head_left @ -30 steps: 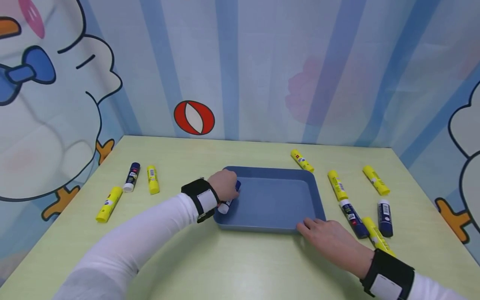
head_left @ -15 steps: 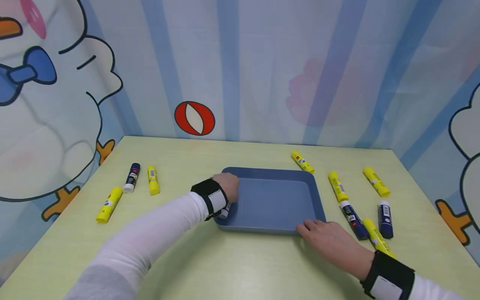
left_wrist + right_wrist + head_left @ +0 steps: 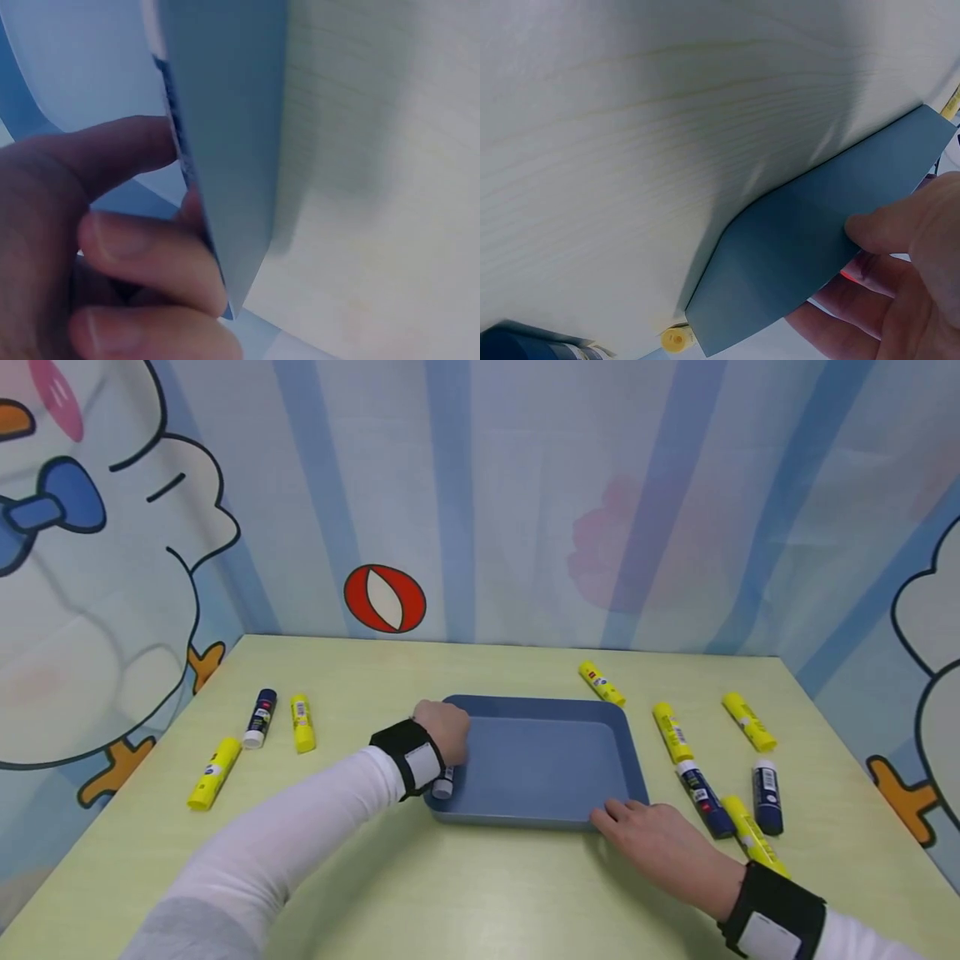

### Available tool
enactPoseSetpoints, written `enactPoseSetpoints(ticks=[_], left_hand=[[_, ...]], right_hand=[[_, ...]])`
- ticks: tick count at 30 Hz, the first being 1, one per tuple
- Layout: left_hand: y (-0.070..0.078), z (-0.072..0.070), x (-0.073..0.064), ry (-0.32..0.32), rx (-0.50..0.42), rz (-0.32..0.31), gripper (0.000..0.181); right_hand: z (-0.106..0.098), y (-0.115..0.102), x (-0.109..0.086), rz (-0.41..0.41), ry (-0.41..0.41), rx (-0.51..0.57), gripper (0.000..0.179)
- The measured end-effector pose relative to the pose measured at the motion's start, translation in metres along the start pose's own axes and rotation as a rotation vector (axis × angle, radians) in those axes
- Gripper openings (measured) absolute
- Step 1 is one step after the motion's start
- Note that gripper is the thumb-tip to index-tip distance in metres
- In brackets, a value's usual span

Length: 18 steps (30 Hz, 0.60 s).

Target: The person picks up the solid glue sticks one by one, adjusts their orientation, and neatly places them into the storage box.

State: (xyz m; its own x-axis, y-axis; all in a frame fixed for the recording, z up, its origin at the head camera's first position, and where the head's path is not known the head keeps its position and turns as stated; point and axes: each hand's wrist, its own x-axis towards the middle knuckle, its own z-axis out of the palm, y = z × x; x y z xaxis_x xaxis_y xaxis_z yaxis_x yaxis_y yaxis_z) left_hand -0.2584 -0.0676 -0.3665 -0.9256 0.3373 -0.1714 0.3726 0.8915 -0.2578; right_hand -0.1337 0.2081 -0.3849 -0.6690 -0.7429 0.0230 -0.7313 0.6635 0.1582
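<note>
A shallow blue-grey tray (image 3: 555,760) lies on the table. My left hand (image 3: 442,732) is over its left side, fingers curled around a dark blue glue stick with a white end (image 3: 443,785). That glue stick lies along the inside of the left wall, mostly covered by the hand. In the left wrist view the thumb and a finger meet the glue stick (image 3: 175,120) just behind the tray wall (image 3: 229,112). My right hand (image 3: 667,852) grips the front right corner of the tray. Its thumb (image 3: 874,231) presses the outer wall, and the other fingers reach over the rim.
To the left lie two yellow glue sticks (image 3: 214,774) and a dark blue one (image 3: 260,718). Several more, yellow (image 3: 750,722) and dark blue (image 3: 768,797), lie right of the tray. A yellow one (image 3: 602,683) is behind its far right corner. A printed curtain (image 3: 525,510) backs the table.
The glue stick in my left hand has gone from slanting to lying along the tray's left wall. That hand went right, then slightly back left. My right hand has stayed at the corner.
</note>
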Motion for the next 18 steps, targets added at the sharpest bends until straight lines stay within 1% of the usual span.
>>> enactPoseSetpoints(ticks=[4,7,11,12,14,16,17,18], left_hand=[[-0.003,0.003,0.001,0.006,-0.033,0.021,0.036],[-0.008,0.006,0.002,0.016,-0.059,0.051,0.039],[-0.020,0.010,0.000,0.064,-0.155,0.080,0.050],[-0.024,0.010,-0.001,0.080,-0.195,0.079,0.052],[-0.033,0.010,-0.005,0.118,-0.307,0.070,0.054],[-0.043,0.010,-0.009,0.154,-0.441,0.047,0.049],[-0.047,0.010,-0.012,0.158,-0.540,0.035,0.045],[-0.052,0.010,-0.016,0.156,-0.659,0.027,0.040]], right_hand=[[0.000,0.000,0.000,-0.002,0.006,-0.008,0.024],[0.000,0.000,0.000,0.001,0.002,-0.007,0.024],[0.000,-0.001,0.000,0.008,-0.014,-0.004,0.024],[0.000,-0.001,0.000,0.009,-0.017,-0.005,0.024],[0.000,-0.001,0.000,0.012,-0.024,-0.004,0.024],[0.000,0.000,0.000,0.015,-0.025,-0.007,0.024],[0.000,0.000,0.000,0.016,-0.023,-0.008,0.024],[0.000,0.000,0.000,0.016,-0.019,-0.009,0.024]])
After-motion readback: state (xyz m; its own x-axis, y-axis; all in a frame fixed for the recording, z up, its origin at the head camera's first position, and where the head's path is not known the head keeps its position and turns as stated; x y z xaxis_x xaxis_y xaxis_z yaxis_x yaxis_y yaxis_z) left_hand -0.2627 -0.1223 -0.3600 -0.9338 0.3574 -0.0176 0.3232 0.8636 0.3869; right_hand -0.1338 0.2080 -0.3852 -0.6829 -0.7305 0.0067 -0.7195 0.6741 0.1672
